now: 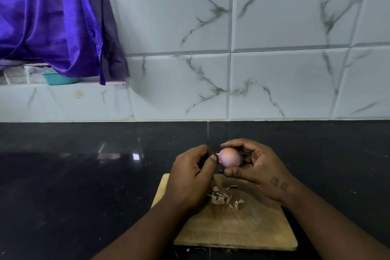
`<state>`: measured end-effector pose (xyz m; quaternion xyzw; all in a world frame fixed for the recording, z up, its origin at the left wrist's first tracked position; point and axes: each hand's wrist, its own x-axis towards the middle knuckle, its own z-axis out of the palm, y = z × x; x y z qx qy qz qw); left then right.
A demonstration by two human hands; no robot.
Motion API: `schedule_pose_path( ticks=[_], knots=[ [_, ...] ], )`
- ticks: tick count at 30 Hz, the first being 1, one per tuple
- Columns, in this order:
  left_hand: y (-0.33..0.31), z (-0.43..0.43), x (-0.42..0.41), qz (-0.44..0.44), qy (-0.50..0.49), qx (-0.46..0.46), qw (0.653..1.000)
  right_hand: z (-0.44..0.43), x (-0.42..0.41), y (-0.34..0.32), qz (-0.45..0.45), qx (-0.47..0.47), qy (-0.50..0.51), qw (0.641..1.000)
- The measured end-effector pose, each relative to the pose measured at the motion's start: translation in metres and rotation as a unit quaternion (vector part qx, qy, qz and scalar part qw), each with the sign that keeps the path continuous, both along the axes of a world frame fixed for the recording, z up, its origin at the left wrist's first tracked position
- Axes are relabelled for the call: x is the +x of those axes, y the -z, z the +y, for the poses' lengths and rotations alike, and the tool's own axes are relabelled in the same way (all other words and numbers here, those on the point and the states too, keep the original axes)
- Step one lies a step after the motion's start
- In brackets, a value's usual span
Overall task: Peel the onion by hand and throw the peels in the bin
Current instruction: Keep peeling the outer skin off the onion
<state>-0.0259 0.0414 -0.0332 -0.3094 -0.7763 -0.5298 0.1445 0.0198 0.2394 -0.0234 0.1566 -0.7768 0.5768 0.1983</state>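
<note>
A small pink onion is held above the far end of a wooden cutting board. My right hand grips it between the thumb below and the curled fingers above. My left hand pinches a bit of skin at the onion's left end with thumb and forefinger. Several pale loose peels lie on the board under my hands. No bin is in view.
The board lies on a black polished counter against a white marble-patterned tile wall. A purple cloth hangs at the upper left over a ledge with a teal container. A few peel scraps lie on the counter by the board's near edge.
</note>
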Motion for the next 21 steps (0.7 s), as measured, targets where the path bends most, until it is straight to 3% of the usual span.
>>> schedule_pose_path(
  ticks=[7,13,21],
  knots=[
    [0.0028,0.0020,-0.0009,0.012,0.002,-0.014,1.000,-0.0005,0.0014,-0.0012,0.011,0.028,0.017,0.999],
    [-0.0009,0.0014,0.0027,-0.057,0.047,0.041,0.996,0.0003,0.0008,-0.0015,0.015,0.007,0.011,1.000],
    [0.0008,0.0005,-0.0039,-0.051,-0.006,0.010,0.999,0.0024,-0.0008,-0.0005,-0.013,-0.050,-0.037,0.998]
  ],
)
